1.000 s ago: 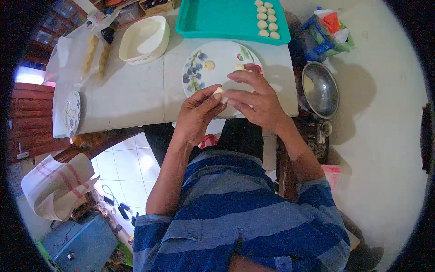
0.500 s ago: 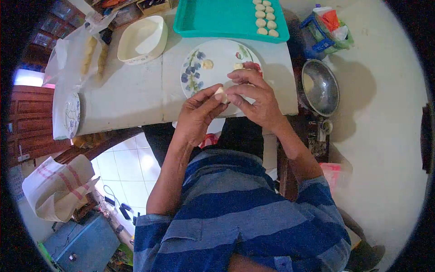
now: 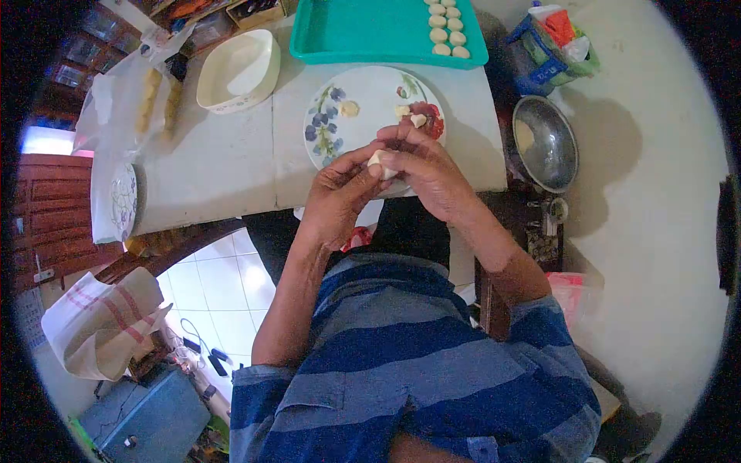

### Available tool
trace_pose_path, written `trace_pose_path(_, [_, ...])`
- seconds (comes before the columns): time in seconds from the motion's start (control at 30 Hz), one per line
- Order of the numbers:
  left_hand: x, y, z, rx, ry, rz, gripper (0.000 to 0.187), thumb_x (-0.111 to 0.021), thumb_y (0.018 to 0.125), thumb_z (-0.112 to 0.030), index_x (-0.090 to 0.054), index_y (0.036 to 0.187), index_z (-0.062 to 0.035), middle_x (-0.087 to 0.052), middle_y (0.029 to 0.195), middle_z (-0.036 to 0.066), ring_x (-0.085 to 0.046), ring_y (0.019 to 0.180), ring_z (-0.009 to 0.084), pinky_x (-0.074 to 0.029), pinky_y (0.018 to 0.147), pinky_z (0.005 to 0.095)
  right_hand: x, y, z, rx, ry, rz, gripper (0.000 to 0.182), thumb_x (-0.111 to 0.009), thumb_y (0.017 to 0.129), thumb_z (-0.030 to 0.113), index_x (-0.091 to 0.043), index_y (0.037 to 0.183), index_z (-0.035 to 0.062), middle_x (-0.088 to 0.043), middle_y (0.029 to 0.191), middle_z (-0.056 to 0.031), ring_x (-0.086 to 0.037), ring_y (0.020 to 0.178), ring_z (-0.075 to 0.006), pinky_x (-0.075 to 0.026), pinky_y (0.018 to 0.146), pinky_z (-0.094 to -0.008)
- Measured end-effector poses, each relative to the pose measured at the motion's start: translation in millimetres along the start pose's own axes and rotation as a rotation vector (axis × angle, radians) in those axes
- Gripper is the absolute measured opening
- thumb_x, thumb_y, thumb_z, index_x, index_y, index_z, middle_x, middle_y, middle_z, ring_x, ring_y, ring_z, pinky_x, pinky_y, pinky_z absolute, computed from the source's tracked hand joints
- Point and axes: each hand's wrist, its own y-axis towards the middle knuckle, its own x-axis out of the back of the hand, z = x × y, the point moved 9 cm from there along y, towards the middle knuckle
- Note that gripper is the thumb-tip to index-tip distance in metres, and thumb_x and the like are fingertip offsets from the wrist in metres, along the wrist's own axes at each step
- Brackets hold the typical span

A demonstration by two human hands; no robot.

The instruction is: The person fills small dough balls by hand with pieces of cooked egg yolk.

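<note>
At table's (image 3: 216,162) left end, patterned plate (image 3: 123,202); clear bag (image 3: 104,131) with pale rolls (image 3: 147,100) behind. Then cream dish (image 3: 238,71). By floral plate's (image 3: 370,92) near rim, hands together: left hand (image 3: 340,187) pinching pale dough piece (image 3: 381,163), right hand (image 3: 434,171) against it, grip unclear. Beyond, green tray (image 3: 355,31). Far right, metal bowl (image 3: 557,147).

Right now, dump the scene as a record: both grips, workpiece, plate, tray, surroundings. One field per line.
left grip: holding the workpiece
right grip: at the workpiece; whether closed on it is unclear
workpiece: small, pale, dough-like, in front of the plate's near side
plate: floral; small pale pieces visible at left and right
tray: green, beyond plate; pale rounds in two columns, right end
surroundings: cream dish left of plate; metal bowl off table's right edge
</note>
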Motion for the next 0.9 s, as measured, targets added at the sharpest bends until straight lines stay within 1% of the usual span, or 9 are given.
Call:
trace_pose_path(0.13, [4.5, 0.2, 3.8, 0.036, -0.122, -0.013, 0.033, -0.067, 0.099, -0.009, -0.063, 0.129, 0.0024, -0.069, 0.117, 0.010, -0.068, 0.104, 0.0182, -0.058, 0.093, 0.0311, -3.3, -7.0, 8.4, 0.085, -0.050, -0.009, 0.032, -0.067, 0.098, 0.014, -0.059, 0.127, 0.0025, -0.064, 0.118, -0.0074, -0.062, 0.112, -0.0190, -0.050, 0.099, -0.0381])
trace_pose_path(0.23, [10.8, 2.5, 6.4, -0.003, -0.062, -0.023, 0.033, -0.065, 0.099, -0.008, -0.061, 0.129, 0.0036, -0.069, 0.117, 0.012, -0.069, 0.104, 0.0192, -0.058, 0.092, 0.0315, -8.9, -12.9, 20.5, 0.166, -0.320, 0.003, 0.038, -0.070, 0.097, 0.016, -0.058, 0.131, 0.0019, -0.064, 0.121, -0.0088, -0.062, 0.114, -0.0214, -0.050, 0.100, -0.0394])
trace_pose_path(0.3, [12.6, 4.1, 8.3, 0.021, -0.087, -0.010, 0.039, -0.063, 0.097, -0.004, -0.055, 0.134, 0.0035, -0.069, 0.116, 0.014, -0.069, 0.103, 0.0197, -0.059, 0.090, 0.0326, -19.1, -23.0, 41.2, 0.482, -0.780, 0.014, 0.048, -0.076, 0.092, 0.017, -0.057, 0.134, 0.0021, -0.065, 0.125, -0.0106, -0.063, 0.115, -0.0258, -0.050, 0.101, -0.0410])
trace_pose_path(0.33, [10.8, 3.6, 7.0, 0.022, -0.088, -0.012, 0.039, -0.063, 0.097, -0.004, -0.055, 0.134, 0.0035, -0.069, 0.116, 0.014, -0.069, 0.103, 0.0197, -0.059, 0.090, 0.0326, -20.2, -23.8, 43.9, 0.481, -0.780, 0.014, 0.048, -0.076, 0.092, 0.017, -0.057, 0.134, 0.0021, -0.065, 0.125, -0.0106, -0.063, 0.115, -0.0258, -0.050, 0.101, -0.0410])
trace_pose_path(0.4, [12.0, 2.0, 1.0, -0.005, 0.047, -0.093, 0.044, -0.060, 0.098, -0.004, -0.049, 0.140, 0.0030, -0.069, 0.115, 0.015, -0.070, 0.100, 0.0201, -0.060, 0.088, 0.0330, -45.0, -38.5, 59.0, 0.756, -1.228, 0.050, 0.055, -0.082, 0.084, 0.016, -0.060, 0.134, 0.0051, -0.066, 0.126, -0.0111, -0.062, 0.117, -0.0304, -0.048, 0.105, -0.0421])
trace_pose_path(0.53, [11.7, 3.4, 2.5, -0.051, 0.078, -0.033, 0.046, -0.058, 0.101, -0.010, -0.045, 0.143, 0.0022, -0.069, 0.118, 0.016, -0.070, 0.101, 0.0209, -0.059, 0.088, 0.0341, -37.0, -34.5, 49.0, 0.668, -1.138, 0.018, 0.054, -0.080, 0.083, 0.023, -0.063, 0.133, 0.0118, -0.068, 0.125, -0.0119, -0.061, 0.120, -0.0343, -0.036, 0.116, -0.0478])
trace_pose_path(0.63, [14.1, 3.0, 5.4, 0.022, -0.118, -0.070, 0.043, -0.057, 0.103, -0.015, -0.049, 0.141, 0.0025, -0.068, 0.119, 0.016, -0.069, 0.103, 0.0217, -0.058, 0.091, 0.0358, -33.7, -33.3, 49.6, 0.675, -1.127, -0.028, 0.054, -0.084, 0.080, 0.013, -0.065, 0.130, 0.0094, -0.065, 0.129, -0.0119, -0.056, 0.130, -0.0334, -0.045, 0.108, -0.0427])
trace_pose_path(0.83, [19.1, 5.2, 18.2, 0.070, -0.154, -0.006, 0.038, -0.059, 0.105, -0.018, -0.058, 0.136, 0.0036, -0.068, 0.119, 0.014, -0.066, 0.108, 0.0209, -0.055, 0.097, 0.0357, -38.2, -35.3, 59.7, 0.731, -1.070, -0.057, 0.050, -0.080, 0.085, 0.010, -0.064, 0.132, 0.0064, -0.066, 0.127, -0.0100, -0.063, 0.110, -0.0253, -0.051, 0.099, -0.0400])
trace_pose_path(0.9, [28.6, 6.3, 24.3, 0.081, -0.192, -0.062, 0.039, -0.060, 0.104, -0.017, -0.057, 0.137, 0.0033, -0.067, 0.121, 0.013, -0.065, 0.111, 0.0201, -0.054, 0.099, 0.0351, -28.3, -28.9, 59.3, 0.577, -0.926, -0.050, 0.047, -0.078, 0.087, 0.010, -0.063, 0.131, 0.0041, -0.065, 0.129, -0.0092, -0.063, 0.109, -0.0194, -0.051, 0.098, -0.0364])
